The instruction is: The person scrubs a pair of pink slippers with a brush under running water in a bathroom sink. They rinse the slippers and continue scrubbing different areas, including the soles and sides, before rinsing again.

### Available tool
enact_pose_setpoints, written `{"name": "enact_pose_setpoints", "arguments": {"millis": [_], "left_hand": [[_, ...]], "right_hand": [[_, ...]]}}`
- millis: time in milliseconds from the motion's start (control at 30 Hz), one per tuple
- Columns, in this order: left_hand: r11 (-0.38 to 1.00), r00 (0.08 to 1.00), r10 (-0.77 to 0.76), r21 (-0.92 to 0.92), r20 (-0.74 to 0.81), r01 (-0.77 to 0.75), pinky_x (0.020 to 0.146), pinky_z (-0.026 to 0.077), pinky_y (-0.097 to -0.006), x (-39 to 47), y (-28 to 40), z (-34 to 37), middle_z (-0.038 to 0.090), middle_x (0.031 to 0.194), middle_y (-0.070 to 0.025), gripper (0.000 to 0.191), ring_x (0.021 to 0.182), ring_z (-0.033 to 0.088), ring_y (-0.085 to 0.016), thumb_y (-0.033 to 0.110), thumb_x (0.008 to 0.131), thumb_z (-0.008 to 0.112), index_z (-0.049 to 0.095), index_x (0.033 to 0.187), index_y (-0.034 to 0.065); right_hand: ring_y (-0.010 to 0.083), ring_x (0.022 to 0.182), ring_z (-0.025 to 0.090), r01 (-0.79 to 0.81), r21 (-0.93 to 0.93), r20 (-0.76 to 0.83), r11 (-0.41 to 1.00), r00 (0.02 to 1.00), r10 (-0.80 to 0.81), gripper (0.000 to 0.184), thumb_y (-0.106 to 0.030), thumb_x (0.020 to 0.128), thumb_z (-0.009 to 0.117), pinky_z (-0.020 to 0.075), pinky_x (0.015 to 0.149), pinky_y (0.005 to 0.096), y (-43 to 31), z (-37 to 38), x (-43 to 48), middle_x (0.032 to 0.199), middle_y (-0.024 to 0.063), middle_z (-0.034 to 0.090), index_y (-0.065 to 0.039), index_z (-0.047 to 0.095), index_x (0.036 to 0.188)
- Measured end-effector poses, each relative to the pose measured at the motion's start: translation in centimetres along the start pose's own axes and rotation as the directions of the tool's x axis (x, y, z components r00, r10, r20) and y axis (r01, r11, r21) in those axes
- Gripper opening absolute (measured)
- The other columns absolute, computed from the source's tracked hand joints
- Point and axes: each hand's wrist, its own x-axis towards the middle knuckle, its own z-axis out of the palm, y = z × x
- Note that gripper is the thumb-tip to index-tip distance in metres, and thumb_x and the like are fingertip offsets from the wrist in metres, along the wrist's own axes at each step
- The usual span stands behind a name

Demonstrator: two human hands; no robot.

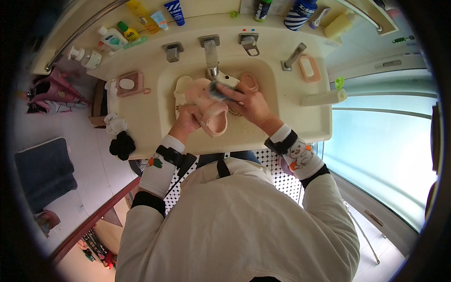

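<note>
My left hand grips the side of a pale pink foam clog over the washbasin, its heel opening towards me. Against the clog's far end, my right hand presses a dark scrubber, blurred and partly covered by fingers; whether it is a brush or a pad I cannot tell. In the basin lie a cream-coloured shoe at the left and a white shoe under the faucet, both partly hidden. A second pink clog rests at the basin's right side.
Metal tap handles flank the faucet. Soap dishes stand left and right. A pale tube-shaped bottle lies on the right counter. Several bottles and tubes line the back ledge. A black scrunchie sits at the left front edge.
</note>
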Motion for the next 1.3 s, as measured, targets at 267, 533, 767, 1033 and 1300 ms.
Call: {"name": "enact_pose_setpoints", "arguments": {"millis": [267,533,767,1033,1300], "left_hand": [[1.0,0.995,-0.029,0.009,0.094,0.028,0.093,0.05,-0.0402,-0.2,0.1,-3.0,0.06,0.118,-0.0166,0.062,0.107,0.06,-0.03,0.008,0.063,0.058,0.051,0.123,-0.0021],[0.949,0.988,-0.149,0.276,-0.03,0.152,0.078,0.053,-0.034,0.2,1.0,-2.2,0.064,0.104,-0.0152,0.046,0.09,0.064,-0.027,0.002,0.061,0.057,0.061,0.106,-0.0031],[0.96,0.974,0.225,-0.165,-0.036,-0.227,0.103,0.043,-0.0436,-0.6,1.9,-0.3,0.057,0.122,-0.0197,0.051,0.115,0.054,-0.033,0.007,0.068,0.052,0.053,0.118,-0.0032],[0.925,0.953,0.303,-0.243,0.002,-0.293,0.1,0.046,-0.0466,0.0,0.6,-1.3,0.058,0.119,-0.0163,0.059,0.11,0.056,-0.032,0.014,0.067,0.055,0.049,0.125,-0.0008],[0.928,0.945,0.327,-0.187,-0.013,-0.324,0.097,0.047,-0.0447,1.3,-0.2,0.5,0.058,0.117,-0.0155,0.048,0.108,0.057,-0.031,0.026,0.082,0.052,0.05,0.124,0.0029]], "right_hand": [[0.0272,0.081,0.06,-0.302,-0.201,0.225,0.932,0.912,0.344,0.054,-0.016,0.084,0.064,0.0501,0.072,0.0381,0.7,-1.0,-0.1,0.093,0.0063,0.055,-0.032,0.052,0.134],[0.0278,0.068,0.056,-0.092,-0.068,0.04,0.993,0.995,0.095,0.051,-0.017,0.084,0.064,0.0477,0.062,0.0382,0.0,0.6,0.8,0.087,0.0075,0.054,-0.029,0.054,0.133],[0.0292,0.071,0.057,-0.272,0.102,0.001,0.957,0.962,0.274,0.05,-0.014,0.086,0.064,0.0473,0.066,0.0368,0.7,0.9,-0.9,0.084,0.0121,0.057,-0.022,0.054,0.134],[0.0326,0.067,0.059,-0.184,0.137,0.247,0.973,0.958,0.146,0.045,-0.021,0.085,0.063,0.0493,0.063,0.0429,-3.0,2.1,-0.8,0.076,0.0117,0.055,-0.027,0.056,0.13],[0.0376,0.068,0.061,-0.32,0.145,0.25,0.936,0.928,0.278,0.039,-0.025,0.089,0.058,0.0482,0.063,0.0467,-3.4,4.1,1.1,0.074,0.0197,0.061,-0.02,0.056,0.128]]}}
